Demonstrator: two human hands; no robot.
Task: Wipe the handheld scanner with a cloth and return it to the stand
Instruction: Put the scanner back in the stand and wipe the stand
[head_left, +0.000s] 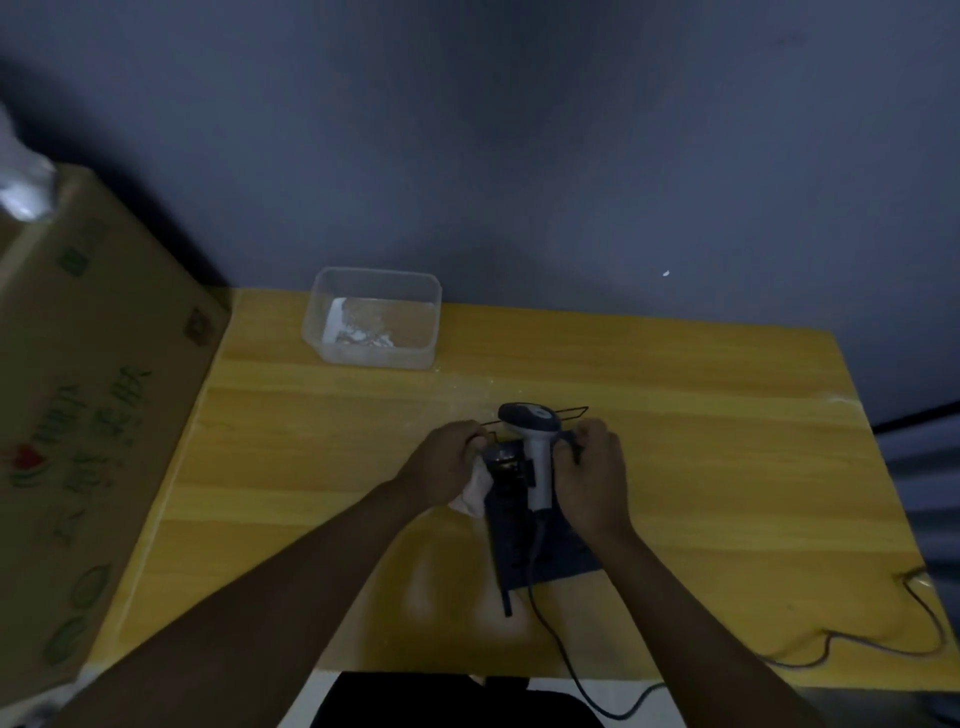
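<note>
The handheld scanner (535, 447), grey and dark with a pale handle, rests on a dark stand (524, 551) at the middle of the yellow table (311, 467). Its cable (561, 649) runs off the front edge. My left hand (447, 462) is to the left of the scanner, fingers on the stand's thin wire arm, with a white cloth (475, 493) bunched under the palm. My right hand (592, 467) closes on the stand's right side next to the handle.
A clear plastic tub (374, 317) with white and brown contents stands at the table's back left. A large cardboard box (88, 415) stands along the left edge. A second thin cable (883, 644) loops at the front right corner.
</note>
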